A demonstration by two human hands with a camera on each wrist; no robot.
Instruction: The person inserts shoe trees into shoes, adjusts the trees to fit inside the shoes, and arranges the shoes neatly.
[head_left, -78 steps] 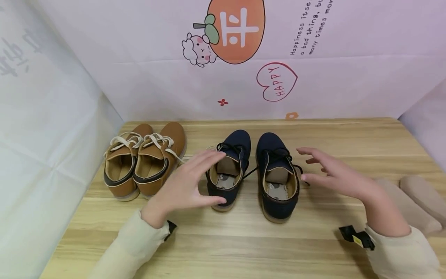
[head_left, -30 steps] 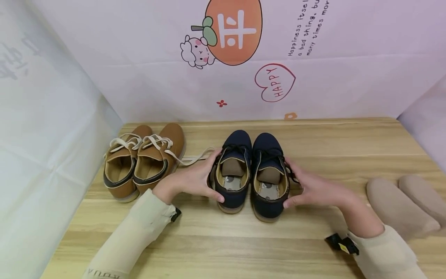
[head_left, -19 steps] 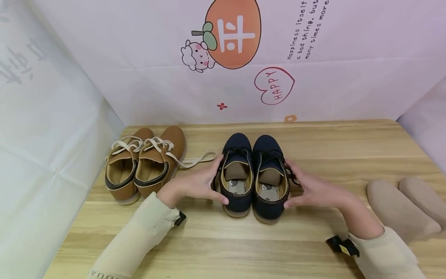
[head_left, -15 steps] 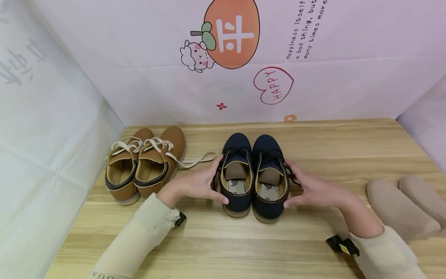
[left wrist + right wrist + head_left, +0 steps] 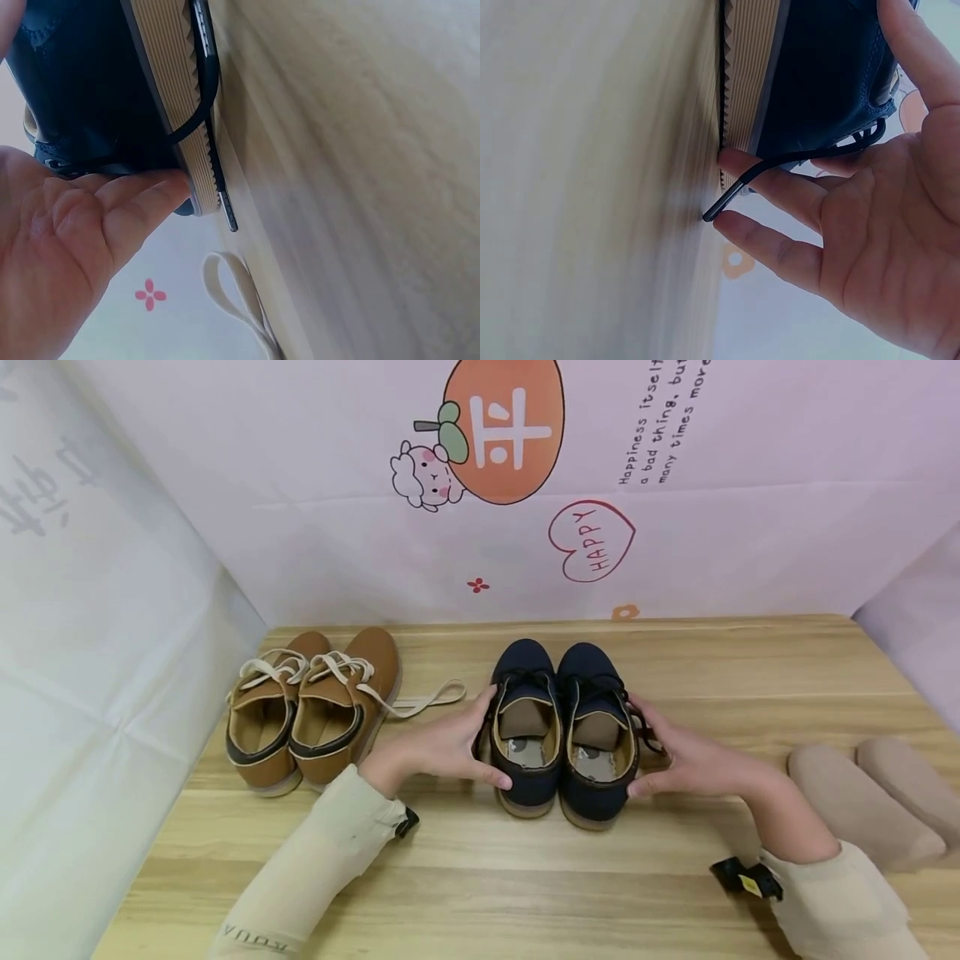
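Observation:
Two navy lace-up shoes stand side by side on the wooden tabletop, toes toward the back wall. My left hand [image 5: 450,743] presses the outer side of the left navy shoe [image 5: 525,789], its thumb at the heel and its fingers fairly straight along the side. The right navy shoe [image 5: 596,802] has my right hand [image 5: 708,760] against its outer side, thumb by the heel. In the right wrist view those fingers are spread, and a loose black lace [image 5: 780,159] crosses them. Another black lace end [image 5: 212,112] hangs along the sole in the left wrist view.
A pair of brown shoes [image 5: 330,739] with cream laces sits at the left, one lace [image 5: 435,695] trailing toward my left hand. Beige slippers [image 5: 862,802] lie at the right by my forearm. A printed white cloth [image 5: 337,552] hangs behind the wooden tabletop [image 5: 510,893].
First my hands were apart from the navy shoes, which stood with a gap between them. Then both hands pushed them together. Over the last half second the pair has slid right with both hands.

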